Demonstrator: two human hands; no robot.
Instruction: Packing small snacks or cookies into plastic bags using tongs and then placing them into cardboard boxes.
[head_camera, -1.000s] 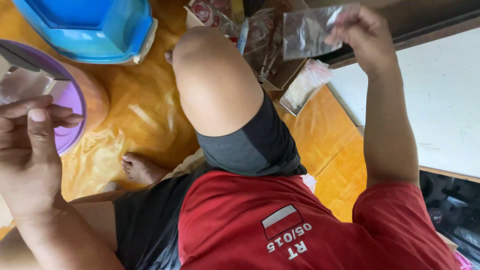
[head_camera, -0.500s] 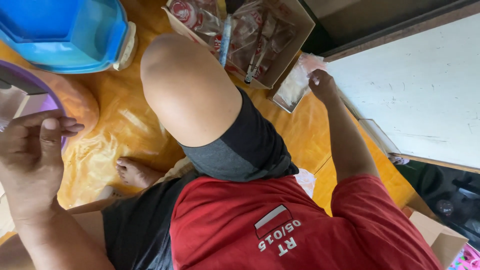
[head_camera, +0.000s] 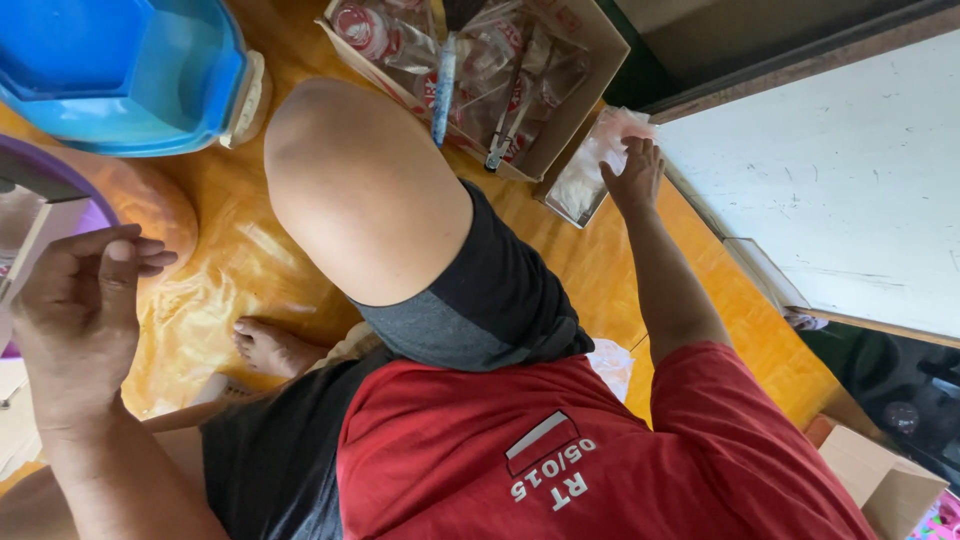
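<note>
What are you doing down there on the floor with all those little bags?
A person in a red shirt sits on a shiny yellow floor with one knee up. The right hand rests on a stack of thin clear plastic bags lying beside an open cardboard box of small packets. The left hand is raised near a purple bowl, fingers pinched together; whether it holds anything is hard to tell. A blue plastic tub sits close by.

Red short-sleeved shirt (head_camera: 600, 460), black shorts (head_camera: 480, 300) with grey hem, bare feet (head_camera: 270, 345)
</note>
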